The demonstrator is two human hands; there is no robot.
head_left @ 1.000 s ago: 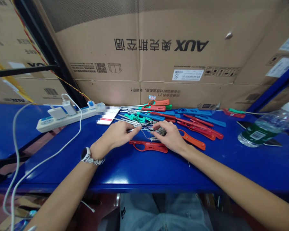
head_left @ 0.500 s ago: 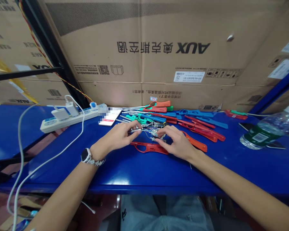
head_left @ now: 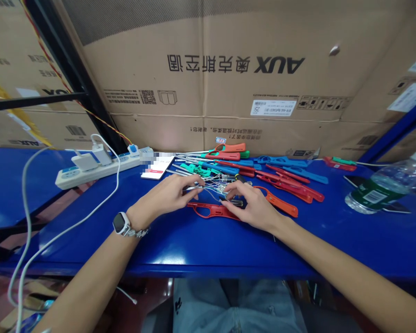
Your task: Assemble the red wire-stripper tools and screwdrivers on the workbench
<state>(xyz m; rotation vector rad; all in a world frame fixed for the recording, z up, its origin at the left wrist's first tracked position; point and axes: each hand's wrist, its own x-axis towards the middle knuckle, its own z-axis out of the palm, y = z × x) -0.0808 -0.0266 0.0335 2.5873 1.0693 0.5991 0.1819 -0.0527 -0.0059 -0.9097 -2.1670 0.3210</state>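
Observation:
My left hand is closed in a pinch on a thin metal lighter tube. A pale wire runs from near it toward the other hand. My right hand has thumb and forefinger closed around a small clear lighter insert with a dark part, partly hidden by the fingers. Just beneath both hands lies a red lighter handle shell on the blue table. Behind the fingers are more metal tubes, wires and clear inserts, with a green handle piece beside them.
Red lighter shells, blue shells and an orange shell lie behind and right. A water bottle stands far right. At left are a power strip, a white cable and a white card-like item. Cardboard boxes stand behind.
The insert in my right hand has shifted slightly and shows a little more beside the fingers. Both hands stay nearly in place; the view has moved a little.

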